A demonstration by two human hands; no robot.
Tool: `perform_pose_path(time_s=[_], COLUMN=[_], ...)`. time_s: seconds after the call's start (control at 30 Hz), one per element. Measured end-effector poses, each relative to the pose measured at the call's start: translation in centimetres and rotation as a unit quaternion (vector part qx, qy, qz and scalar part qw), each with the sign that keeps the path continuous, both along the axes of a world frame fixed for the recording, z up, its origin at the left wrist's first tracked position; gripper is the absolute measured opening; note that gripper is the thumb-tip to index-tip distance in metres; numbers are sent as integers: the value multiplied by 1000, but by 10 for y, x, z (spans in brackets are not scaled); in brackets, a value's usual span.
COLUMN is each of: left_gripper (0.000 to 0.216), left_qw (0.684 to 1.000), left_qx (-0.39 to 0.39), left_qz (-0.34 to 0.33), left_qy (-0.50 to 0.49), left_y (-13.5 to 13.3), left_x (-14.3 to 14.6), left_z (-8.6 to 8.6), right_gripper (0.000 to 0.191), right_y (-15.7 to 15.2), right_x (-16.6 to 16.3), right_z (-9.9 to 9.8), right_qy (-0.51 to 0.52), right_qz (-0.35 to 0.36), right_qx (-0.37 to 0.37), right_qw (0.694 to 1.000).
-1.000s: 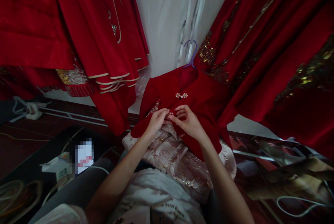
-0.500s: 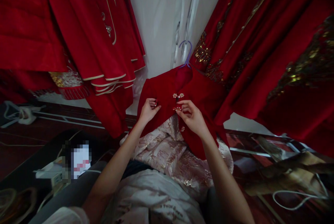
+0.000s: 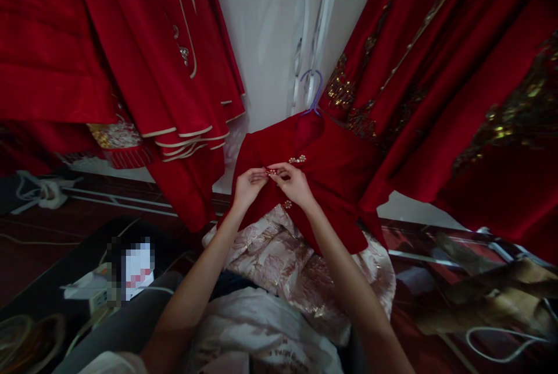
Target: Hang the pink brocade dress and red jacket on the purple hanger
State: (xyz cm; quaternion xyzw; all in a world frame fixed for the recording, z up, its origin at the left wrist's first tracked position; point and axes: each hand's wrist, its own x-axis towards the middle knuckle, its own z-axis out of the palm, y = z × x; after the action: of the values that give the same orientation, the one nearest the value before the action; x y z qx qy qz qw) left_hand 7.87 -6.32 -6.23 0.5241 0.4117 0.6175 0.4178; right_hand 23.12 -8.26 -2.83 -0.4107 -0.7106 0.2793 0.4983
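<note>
A red jacket (image 3: 340,182) on a purple hanger (image 3: 313,95) lies over my lap. At its front edge, my left hand (image 3: 251,187) pinches one half of a beaded clasp (image 3: 272,171). My right hand (image 3: 293,182) pinches the other half, and the fingertips of both hands meet there. Whether the two halves are hooked together is hidden by my fingers. Just above sits a flower-shaped beaded clasp (image 3: 297,159), its halves side by side. A lower beaded flower (image 3: 287,205) shows below my right hand. Pale brocade cloth (image 3: 300,269) lies beneath the jacket.
Red garments (image 3: 131,60) with cream piping hang at left. More red garments (image 3: 444,89) with gold sequins hang at right. A white panel (image 3: 257,19) stands behind. A dark surface (image 3: 52,269) at lower left carries a power strip (image 3: 89,287) and cables.
My right hand has moved left with its clasp half, drawing the jacket's right front across to my left hand. My left hand stays nearly in place. The camera view shifts slightly.
</note>
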Motion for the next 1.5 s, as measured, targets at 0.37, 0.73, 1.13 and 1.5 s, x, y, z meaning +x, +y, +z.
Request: perform_pose_path(time_s=[0.37,0.73,1.13,1.5], left_gripper=[23,16,47,25], left_qw=[998,982,939,867], left_qx=[22,62,32,54], left_qz=[38,51,-108,-136], left_qy=[39,170,325,476], left_y=[-2,7,-3,-23], left_x=[5,-2,-74,-70], left_z=[-7,-9,-17,-34], right_gripper=[25,21,22,39], right_y=[0,2,-40,-42], right_x=[-13,-17,68,51], right_z=[-29,-29,-4,-37], right_qy=[-50,-57,17,-224], right_qz=[-111,-139,-16,7], right_qx=[60,81,-181,-70], right_qw=[991,985,983,972])
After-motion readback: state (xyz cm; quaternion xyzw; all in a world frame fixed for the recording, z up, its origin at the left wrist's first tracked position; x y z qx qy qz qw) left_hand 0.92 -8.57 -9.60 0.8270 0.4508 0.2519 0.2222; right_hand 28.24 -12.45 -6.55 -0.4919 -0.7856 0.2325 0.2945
